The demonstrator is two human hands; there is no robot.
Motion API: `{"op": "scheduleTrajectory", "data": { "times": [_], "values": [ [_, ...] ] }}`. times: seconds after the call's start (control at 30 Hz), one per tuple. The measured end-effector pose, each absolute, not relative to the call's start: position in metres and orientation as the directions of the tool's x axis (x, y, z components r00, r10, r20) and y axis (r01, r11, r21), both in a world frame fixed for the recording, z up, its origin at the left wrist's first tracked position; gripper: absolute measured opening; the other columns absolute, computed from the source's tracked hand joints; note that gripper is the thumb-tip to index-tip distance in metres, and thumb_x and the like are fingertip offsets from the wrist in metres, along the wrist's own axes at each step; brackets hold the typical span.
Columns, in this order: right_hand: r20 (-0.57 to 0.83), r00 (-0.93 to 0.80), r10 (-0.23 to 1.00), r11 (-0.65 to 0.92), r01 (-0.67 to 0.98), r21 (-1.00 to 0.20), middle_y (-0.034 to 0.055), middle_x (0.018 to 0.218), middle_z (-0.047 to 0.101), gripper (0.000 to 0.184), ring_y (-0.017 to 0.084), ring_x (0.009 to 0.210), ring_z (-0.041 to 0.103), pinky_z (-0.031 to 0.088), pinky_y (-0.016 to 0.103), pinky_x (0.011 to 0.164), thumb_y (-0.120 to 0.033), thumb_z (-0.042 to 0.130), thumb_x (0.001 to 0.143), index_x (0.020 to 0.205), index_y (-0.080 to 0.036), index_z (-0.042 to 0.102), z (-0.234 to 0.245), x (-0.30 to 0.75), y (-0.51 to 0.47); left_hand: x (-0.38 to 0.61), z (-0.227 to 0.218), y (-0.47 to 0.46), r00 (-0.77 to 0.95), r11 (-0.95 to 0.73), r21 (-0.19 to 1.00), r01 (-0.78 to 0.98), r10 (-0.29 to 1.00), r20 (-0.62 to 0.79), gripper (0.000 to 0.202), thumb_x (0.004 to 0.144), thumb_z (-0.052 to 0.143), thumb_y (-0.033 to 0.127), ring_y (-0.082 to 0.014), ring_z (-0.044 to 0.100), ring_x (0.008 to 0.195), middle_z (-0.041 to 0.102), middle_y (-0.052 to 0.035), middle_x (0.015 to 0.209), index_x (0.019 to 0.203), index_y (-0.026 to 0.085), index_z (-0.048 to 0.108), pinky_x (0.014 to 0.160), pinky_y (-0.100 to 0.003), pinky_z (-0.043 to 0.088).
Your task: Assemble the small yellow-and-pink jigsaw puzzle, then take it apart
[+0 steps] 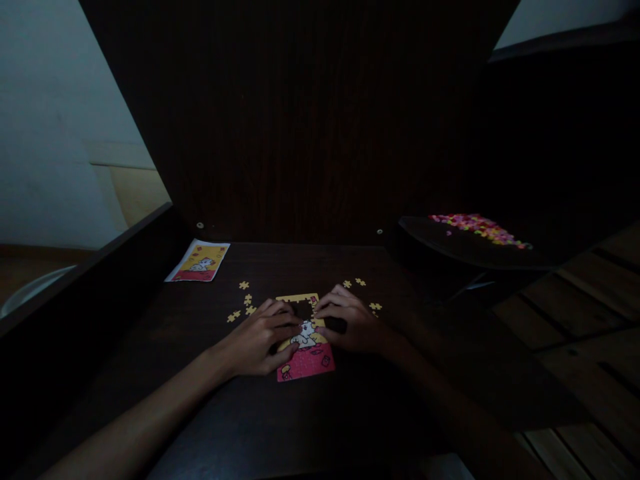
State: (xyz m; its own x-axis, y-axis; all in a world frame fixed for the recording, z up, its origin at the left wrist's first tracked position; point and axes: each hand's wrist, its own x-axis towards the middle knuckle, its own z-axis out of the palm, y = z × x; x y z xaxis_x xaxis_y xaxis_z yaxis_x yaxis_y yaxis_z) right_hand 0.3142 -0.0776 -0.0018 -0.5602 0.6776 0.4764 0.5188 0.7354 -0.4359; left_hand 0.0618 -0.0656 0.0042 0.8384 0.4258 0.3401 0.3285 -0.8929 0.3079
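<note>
A small jigsaw puzzle (310, 363) in yellow and red with a white cartoon animal lies on the dark wooden table (260, 413). My left hand (260, 337) rests on its left side, fingers bent, fingertips pressing near the white animal. My right hand (350, 320) lies on the puzzle's right side with fingers stretched toward the middle. A dark gap shows near the puzzle's top. Loose yellow pieces (243, 307) are scattered to the left, and more loose pieces (361, 283) lie to the upper right of my hands.
A reference picture card (199, 261) of the same design lies at the table's back left. A dark tray (450, 247) with a heap of colourful pieces (477, 227) sits at the right. A tall dark panel stands behind the table. Wooden floor shows at right.
</note>
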Motion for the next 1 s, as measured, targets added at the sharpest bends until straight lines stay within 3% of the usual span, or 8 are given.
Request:
{"op": "scheduleTrajectory", "data": {
  "times": [0.13, 0.4, 0.77, 1.0],
  "values": [
    [0.435, -0.583, 0.686, 0.728, 0.543, -0.418, 0.007, 0.099, 0.068, 0.012, 0.023, 0.093, 0.056, 0.049, 0.041, 0.082, -0.028, 0.071, 0.082, 0.092, -0.021, 0.073, -0.003, 0.321, -0.076, 0.062, 0.005, -0.066, 0.828, -0.877, 0.344, 0.337, 0.45, 0.336, 0.026, 0.093, 0.057, 0.028, -0.0257, 0.058, 0.108, 0.072, -0.0063, 0.11, 0.115, 0.022, 0.07, 0.096, -0.044, 0.045],
    [0.349, -0.638, 0.687, 0.723, 0.549, -0.42, 0.0066, 0.103, 0.066, 0.018, 0.023, 0.095, 0.056, 0.05, 0.039, 0.081, -0.023, 0.074, 0.078, 0.095, -0.023, 0.074, -0.004, 0.319, -0.077, 0.056, 0.008, -0.061, 0.787, -0.846, 0.369, 0.385, 0.509, 0.347, 0.038, 0.096, 0.05, 0.024, -0.0248, 0.056, 0.107, 0.067, -0.0089, 0.114, 0.134, 0.022, 0.057, 0.093, -0.042, 0.046],
    [0.362, -0.636, 0.681, 0.727, 0.528, -0.439, 0.0075, 0.102, 0.067, 0.013, 0.023, 0.095, 0.057, 0.049, 0.041, 0.082, -0.023, 0.071, 0.081, 0.094, -0.021, 0.073, -0.004, 0.319, -0.079, -0.018, 0.018, -0.004, 0.585, -0.711, 0.249, 0.658, 0.691, 0.426, 0.039, 0.088, 0.043, 0.021, -0.0284, 0.056, 0.103, 0.067, -0.0111, 0.107, 0.12, 0.017, 0.064, 0.091, -0.048, 0.048],
    [0.38, -0.635, 0.673, 0.736, 0.519, -0.434, 0.0077, 0.1, 0.068, 0.012, 0.023, 0.092, 0.056, 0.049, 0.041, 0.081, -0.024, 0.071, 0.083, 0.094, -0.02, 0.073, -0.004, 0.318, -0.079, -0.032, 0.008, 0.008, 0.637, -0.716, 0.225, 0.661, 0.694, 0.335, 0.03, 0.092, 0.044, 0.03, -0.0274, 0.057, 0.105, 0.067, -0.0097, 0.111, 0.105, 0.019, 0.069, 0.096, -0.046, 0.046]
  ]
}}
